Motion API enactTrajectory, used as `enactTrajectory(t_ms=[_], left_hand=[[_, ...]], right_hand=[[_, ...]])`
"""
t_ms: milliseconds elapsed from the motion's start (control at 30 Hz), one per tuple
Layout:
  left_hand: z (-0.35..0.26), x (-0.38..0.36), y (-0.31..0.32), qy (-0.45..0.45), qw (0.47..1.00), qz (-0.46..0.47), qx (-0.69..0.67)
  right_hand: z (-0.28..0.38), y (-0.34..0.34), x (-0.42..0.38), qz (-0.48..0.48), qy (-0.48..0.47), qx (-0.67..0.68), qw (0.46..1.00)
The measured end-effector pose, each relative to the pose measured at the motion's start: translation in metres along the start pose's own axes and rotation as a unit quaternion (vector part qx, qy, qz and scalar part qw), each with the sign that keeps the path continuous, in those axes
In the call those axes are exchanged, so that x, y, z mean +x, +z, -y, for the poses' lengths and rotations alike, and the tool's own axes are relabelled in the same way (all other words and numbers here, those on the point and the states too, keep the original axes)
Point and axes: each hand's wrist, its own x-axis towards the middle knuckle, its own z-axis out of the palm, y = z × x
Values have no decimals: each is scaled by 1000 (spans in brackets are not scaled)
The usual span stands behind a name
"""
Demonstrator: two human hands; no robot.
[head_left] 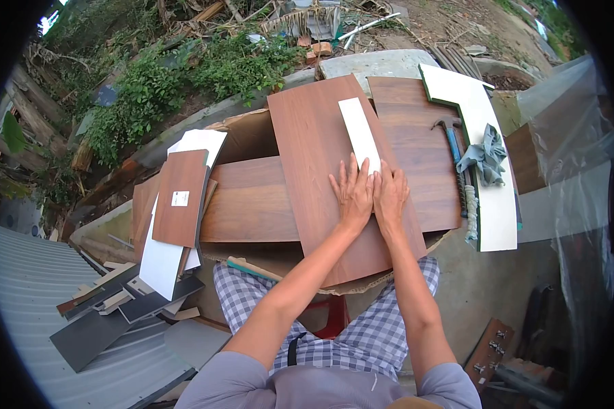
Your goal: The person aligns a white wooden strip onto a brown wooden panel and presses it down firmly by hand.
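Observation:
My left hand (355, 196) lies flat with fingers spread, on the near end of a narrow white strip (357, 129) and the brown wood-grain board (300, 129) under it. Close beside it, my right hand (390, 198) rests with fingers stretched out at the strip's right edge, thumbs nearly touching. Whatever lies beneath the palms is hidden. The brown board slants across two other wood-grain panels, one at the left (249, 204) and one at the right (413, 136).
To the right, a hammer (452, 146) and a crumpled grey-green cloth (486, 160) lie by a white notched board (496, 221). Stacked panels (177, 177) stand at the left, above dark offcuts (92, 334). Cardboard (245, 133) shows under the panels.

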Motion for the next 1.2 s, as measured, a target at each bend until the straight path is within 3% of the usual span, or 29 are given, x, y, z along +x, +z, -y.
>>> enactTrajectory(t_ms=[167, 233, 333, 1200], left_hand=[[-38, -74, 10, 9, 999, 30, 35], [-48, -86, 14, 12, 997, 50, 54], [-54, -93, 20, 11, 996, 58, 64], [-22, 54, 51, -58, 991, 9, 119]], right_hand=[[-30, -53, -62, 19, 11, -25, 999], [-41, -64, -75, 59, 33, -48, 997], [-48, -65, -78, 39, 27, -55, 997], [-51, 22, 65, 11, 1, -23, 1000]])
